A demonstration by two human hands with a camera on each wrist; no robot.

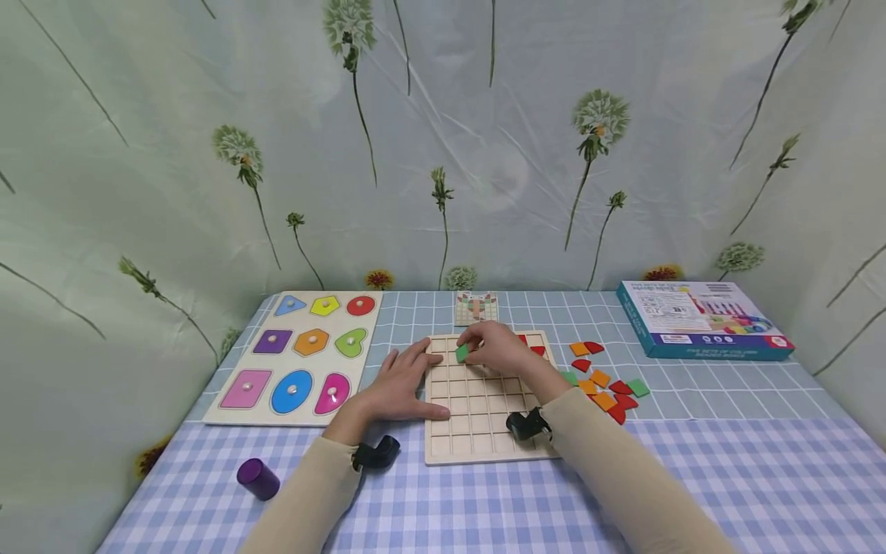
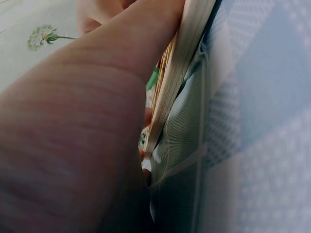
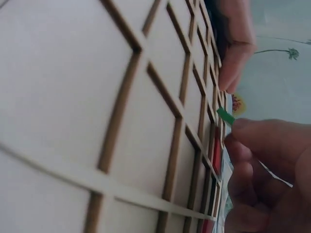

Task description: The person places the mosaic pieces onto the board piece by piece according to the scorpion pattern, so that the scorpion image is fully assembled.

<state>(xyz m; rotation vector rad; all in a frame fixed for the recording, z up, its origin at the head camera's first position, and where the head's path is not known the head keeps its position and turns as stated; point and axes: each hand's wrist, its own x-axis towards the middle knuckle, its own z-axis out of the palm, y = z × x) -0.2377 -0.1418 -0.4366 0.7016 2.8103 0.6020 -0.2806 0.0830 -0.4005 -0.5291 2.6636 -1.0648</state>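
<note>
Head view shows my left hand (image 1: 401,388) with fingers spread, its thumb and forefinger reaching over the left edge of the gridded wooden board (image 1: 477,448). My right hand (image 1: 504,350) pinches a green square (image 1: 462,353) between thumb and fingers at the far-left part of the grid; I cannot tell whether the piece touches the board. Red pieces (image 1: 537,351) sit in cells near the far-right corner. Behind the board lies a pattern card (image 1: 476,308); to its right are loose orange, red and green pieces (image 1: 604,402). A knobbed shape puzzle (image 1: 284,363) lies left of my left hand.
</note>
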